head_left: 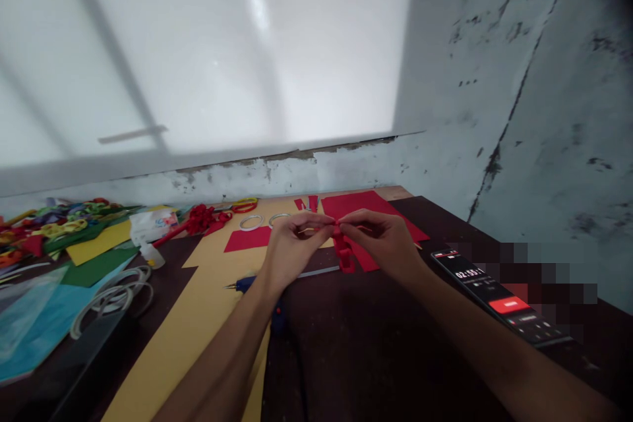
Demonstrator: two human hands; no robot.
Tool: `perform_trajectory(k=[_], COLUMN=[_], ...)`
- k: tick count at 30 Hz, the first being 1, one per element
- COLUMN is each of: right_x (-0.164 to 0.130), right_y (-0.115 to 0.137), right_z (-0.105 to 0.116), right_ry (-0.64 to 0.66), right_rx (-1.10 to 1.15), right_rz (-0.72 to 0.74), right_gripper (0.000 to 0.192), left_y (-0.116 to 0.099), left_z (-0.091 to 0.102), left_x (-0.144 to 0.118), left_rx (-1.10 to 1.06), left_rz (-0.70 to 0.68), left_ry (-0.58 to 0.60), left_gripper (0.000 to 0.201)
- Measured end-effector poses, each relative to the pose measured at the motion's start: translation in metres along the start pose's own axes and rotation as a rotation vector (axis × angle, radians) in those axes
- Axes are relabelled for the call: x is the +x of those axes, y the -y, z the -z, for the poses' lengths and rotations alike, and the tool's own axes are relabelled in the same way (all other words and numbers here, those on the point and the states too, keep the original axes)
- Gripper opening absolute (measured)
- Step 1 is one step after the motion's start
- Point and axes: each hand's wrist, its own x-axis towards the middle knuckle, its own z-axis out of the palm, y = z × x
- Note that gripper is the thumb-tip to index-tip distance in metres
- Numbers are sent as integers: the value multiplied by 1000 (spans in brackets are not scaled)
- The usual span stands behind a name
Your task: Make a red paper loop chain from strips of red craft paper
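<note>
Both my hands meet over the middle of a dark wooden table (376, 336). My left hand (293, 242) and my right hand (382, 241) pinch the same folded strip of red paper (343, 252), whose loose zigzag end hangs down between them. Under the hands lies a flat red paper sheet (368, 208) and a smaller red piece (247, 239) on a tan sheet (198, 316). A blue glue gun (246, 285) lies just below my left wrist.
A phone (499, 297) showing a timer lies at the right. Clear tape rings (113, 293), a white glue bottle (151, 254), red paper flowers (200, 219), bangles (244, 206) and coloured paper piles (64, 227) fill the left side. A peeling wall (544, 112) stands close behind.
</note>
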Motion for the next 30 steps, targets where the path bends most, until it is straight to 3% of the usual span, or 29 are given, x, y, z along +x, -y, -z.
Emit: perform_trajectory(k=[20, 30], right_x=[2, 1], right_y=[-8, -10], right_z=[4, 3], right_ry=[8, -40], right_rx=[-50, -22], right_rz=[0, -5], right_gripper=[16, 17], left_y=[-2, -3], left_z=[-2, -6], left_x=[-6, -7], left_rx=[341, 211], left_rz=[-326, -155], left_ry=[-63, -96], left_gripper=[13, 13])
